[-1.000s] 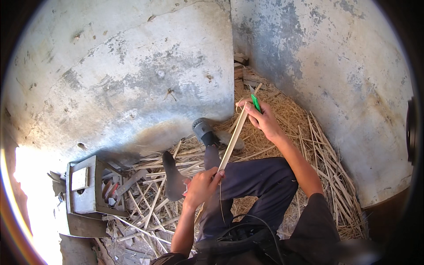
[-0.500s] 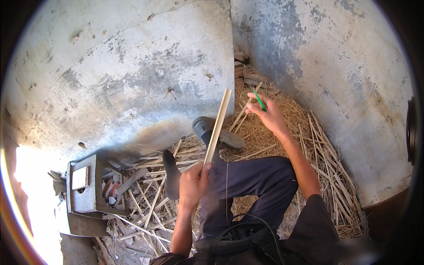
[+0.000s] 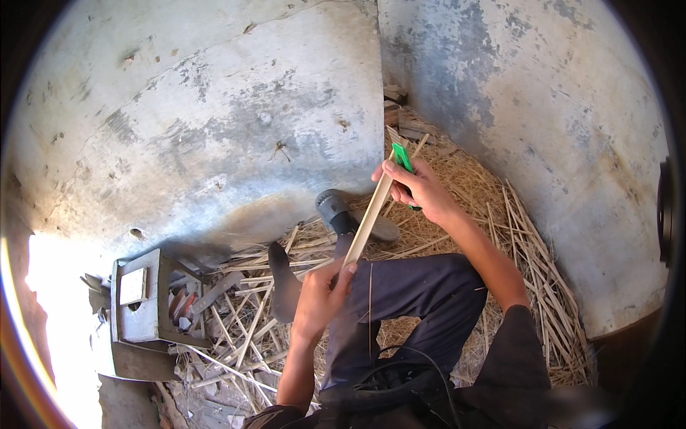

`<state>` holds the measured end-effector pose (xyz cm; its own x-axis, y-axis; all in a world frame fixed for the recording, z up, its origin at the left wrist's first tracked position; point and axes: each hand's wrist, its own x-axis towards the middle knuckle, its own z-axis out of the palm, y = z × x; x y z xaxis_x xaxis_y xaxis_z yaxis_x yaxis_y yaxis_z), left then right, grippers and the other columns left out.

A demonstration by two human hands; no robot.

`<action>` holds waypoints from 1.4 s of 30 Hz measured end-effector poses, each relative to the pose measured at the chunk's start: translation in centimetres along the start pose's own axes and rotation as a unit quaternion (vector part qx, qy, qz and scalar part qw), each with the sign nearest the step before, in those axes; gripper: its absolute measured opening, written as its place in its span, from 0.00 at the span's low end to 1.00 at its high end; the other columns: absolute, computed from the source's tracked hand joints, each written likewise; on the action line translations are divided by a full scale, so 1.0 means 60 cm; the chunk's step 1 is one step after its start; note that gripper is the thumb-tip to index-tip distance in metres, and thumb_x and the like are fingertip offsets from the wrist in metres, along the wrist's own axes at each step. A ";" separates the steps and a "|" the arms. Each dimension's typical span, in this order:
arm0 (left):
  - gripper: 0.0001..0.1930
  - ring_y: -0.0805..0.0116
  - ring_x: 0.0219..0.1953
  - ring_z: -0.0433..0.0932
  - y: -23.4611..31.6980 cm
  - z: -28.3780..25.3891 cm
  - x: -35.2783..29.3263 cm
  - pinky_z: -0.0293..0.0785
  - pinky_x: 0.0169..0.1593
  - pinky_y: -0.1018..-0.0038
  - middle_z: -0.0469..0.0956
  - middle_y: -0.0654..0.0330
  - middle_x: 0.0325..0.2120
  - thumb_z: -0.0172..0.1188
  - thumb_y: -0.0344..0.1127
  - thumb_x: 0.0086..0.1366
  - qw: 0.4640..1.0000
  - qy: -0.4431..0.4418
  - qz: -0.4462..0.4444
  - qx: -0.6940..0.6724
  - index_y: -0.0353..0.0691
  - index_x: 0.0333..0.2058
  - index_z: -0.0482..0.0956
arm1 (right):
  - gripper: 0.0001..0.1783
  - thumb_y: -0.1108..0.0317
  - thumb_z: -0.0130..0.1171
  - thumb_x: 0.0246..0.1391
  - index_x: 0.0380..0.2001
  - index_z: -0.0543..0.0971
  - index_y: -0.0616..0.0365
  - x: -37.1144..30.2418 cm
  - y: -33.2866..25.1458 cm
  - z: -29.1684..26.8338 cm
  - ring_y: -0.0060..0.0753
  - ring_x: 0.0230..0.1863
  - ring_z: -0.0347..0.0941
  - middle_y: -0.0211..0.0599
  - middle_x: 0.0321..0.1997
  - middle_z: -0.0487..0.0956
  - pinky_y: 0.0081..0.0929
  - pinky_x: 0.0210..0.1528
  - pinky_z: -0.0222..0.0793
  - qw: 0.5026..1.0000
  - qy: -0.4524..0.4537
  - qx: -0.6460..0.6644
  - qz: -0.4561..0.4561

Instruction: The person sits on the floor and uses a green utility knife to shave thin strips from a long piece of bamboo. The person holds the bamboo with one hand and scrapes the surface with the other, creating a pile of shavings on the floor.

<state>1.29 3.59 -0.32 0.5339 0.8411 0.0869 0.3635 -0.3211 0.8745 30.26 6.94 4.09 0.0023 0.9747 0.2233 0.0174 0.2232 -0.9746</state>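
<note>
My left hand (image 3: 320, 300) is closed around the near end of a pale, flat bamboo strip (image 3: 369, 220), which slants up and away over my lap. At its far end my right hand (image 3: 421, 189) holds a green utility knife (image 3: 402, 159). The knife's body lies across my right fingers and palm, against the upper part of the strip. My right thumb and fingers are around the strip there; whether the blade touches it cannot be made out.
Loose strips (image 3: 246, 329) litter the ground at left, beside a worn wooden box (image 3: 141, 297) with odds and ends inside. Dry shavings (image 3: 439, 191) and more long strips (image 3: 539, 264) lie at right. Stained walls (image 3: 236, 121) stand ahead. My dark-trousered legs (image 3: 407, 286) are below my hands.
My right hand has come left and slightly down with the green utility knife, from apart to the strip's far end. The strip has tilted a little to the right.
</note>
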 end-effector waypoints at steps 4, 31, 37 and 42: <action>0.25 0.72 0.35 0.82 -0.011 -0.015 -0.010 0.79 0.43 0.70 0.87 0.55 0.34 0.57 0.40 0.82 0.999 0.004 0.038 -0.025 0.37 0.71 0.73 | 0.24 0.46 0.57 0.77 0.41 0.86 0.57 0.025 -0.007 -0.005 0.09 0.13 0.56 0.22 0.18 0.72 0.15 0.16 0.48 0.999 0.037 0.028 -0.025; 0.24 0.69 0.37 0.86 -0.118 -0.120 -0.069 0.81 0.45 0.72 0.85 0.57 0.35 0.53 0.49 0.84 0.984 -0.165 0.058 -0.043 0.30 0.58 0.77 | 0.20 0.54 0.61 0.76 0.47 0.81 0.63 0.077 -0.010 -0.130 0.10 0.13 0.54 0.19 0.19 0.68 0.16 0.18 0.50 0.954 0.156 0.237 -0.100; 0.19 0.83 0.25 0.66 -0.103 -0.087 -0.051 0.64 0.29 0.79 0.69 0.70 0.23 0.47 0.44 0.87 0.979 -0.146 -0.062 -0.124 0.34 0.53 0.80 | 0.26 0.46 0.60 0.75 0.52 0.83 0.61 0.069 -0.009 -0.103 0.11 0.13 0.55 0.23 0.21 0.75 0.17 0.18 0.50 0.952 0.210 0.208 -0.076; 0.20 0.84 0.25 0.60 -0.062 -0.053 -0.046 0.58 0.29 0.81 0.63 0.74 0.23 0.45 0.46 0.88 0.975 -0.037 -0.090 -0.198 0.37 0.48 0.80 | 0.35 0.34 0.44 0.77 0.56 0.79 0.56 0.052 0.030 -0.090 0.14 0.13 0.55 0.25 0.24 0.77 0.19 0.18 0.50 0.955 0.258 0.110 -0.098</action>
<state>-3.94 3.86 -2.30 0.5483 0.8294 -0.1074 0.1410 0.0349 0.9894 35.68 10.33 3.14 0.5136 0.7939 0.3254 -0.1415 0.4524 -0.8805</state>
